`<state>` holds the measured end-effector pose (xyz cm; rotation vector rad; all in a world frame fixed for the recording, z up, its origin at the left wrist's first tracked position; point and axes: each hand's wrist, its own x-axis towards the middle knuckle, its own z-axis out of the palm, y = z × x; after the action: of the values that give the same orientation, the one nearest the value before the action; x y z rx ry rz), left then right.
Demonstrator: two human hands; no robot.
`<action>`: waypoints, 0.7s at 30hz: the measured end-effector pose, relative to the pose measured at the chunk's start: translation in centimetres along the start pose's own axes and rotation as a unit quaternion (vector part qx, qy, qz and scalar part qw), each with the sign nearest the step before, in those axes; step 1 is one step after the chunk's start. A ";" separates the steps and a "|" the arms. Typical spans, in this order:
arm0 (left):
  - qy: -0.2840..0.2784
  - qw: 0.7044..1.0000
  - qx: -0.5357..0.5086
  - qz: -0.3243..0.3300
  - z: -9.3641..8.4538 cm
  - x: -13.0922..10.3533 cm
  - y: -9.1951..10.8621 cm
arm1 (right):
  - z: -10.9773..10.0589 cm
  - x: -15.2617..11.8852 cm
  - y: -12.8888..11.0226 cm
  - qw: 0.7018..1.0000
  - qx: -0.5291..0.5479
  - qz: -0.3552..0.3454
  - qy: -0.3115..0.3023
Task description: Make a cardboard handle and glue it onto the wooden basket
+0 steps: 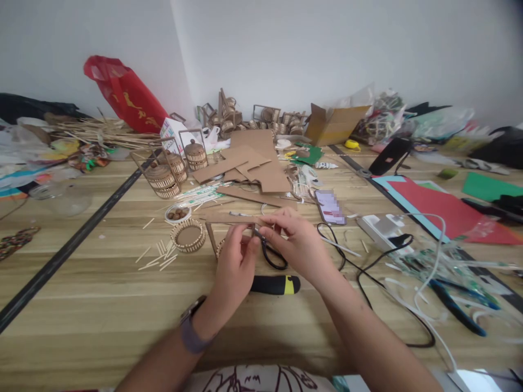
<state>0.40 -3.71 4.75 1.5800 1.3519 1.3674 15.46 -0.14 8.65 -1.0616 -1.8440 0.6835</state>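
Both hands meet near the middle of the table. My left hand, with a watch on the wrist, has its fingers pinched at the end of a thin brown strip frame. My right hand is closed just beside it; what it pinches is too small to name. Black-handled scissors lie under and between the hands. Below them rests a black and yellow handle. Left of the frame sits a round basket of short sticks, beside loose sticks and a small bowl of brown beads.
Finished small baskets stand at the left. Cardboard pieces and an open box lie farther back. A phone, a power strip, cables and blue-handled pliers are on the right.
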 end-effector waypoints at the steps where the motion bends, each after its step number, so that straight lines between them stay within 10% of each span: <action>1: -0.003 1.000 -0.011 -0.012 0.3 0.2 -0.1 | 0.2 -0.1 0.1 1.000 0.003 -0.001 0.000; 21: 0.093 0.965 -0.225 -0.092 1.5 1.4 -0.8 | 4.3 -0.3 3.7 0.976 0.199 0.077 0.033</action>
<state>1.45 -1.95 4.05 1.0217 1.1526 1.5974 13.22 1.27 3.61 -0.9503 -1.4954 1.0467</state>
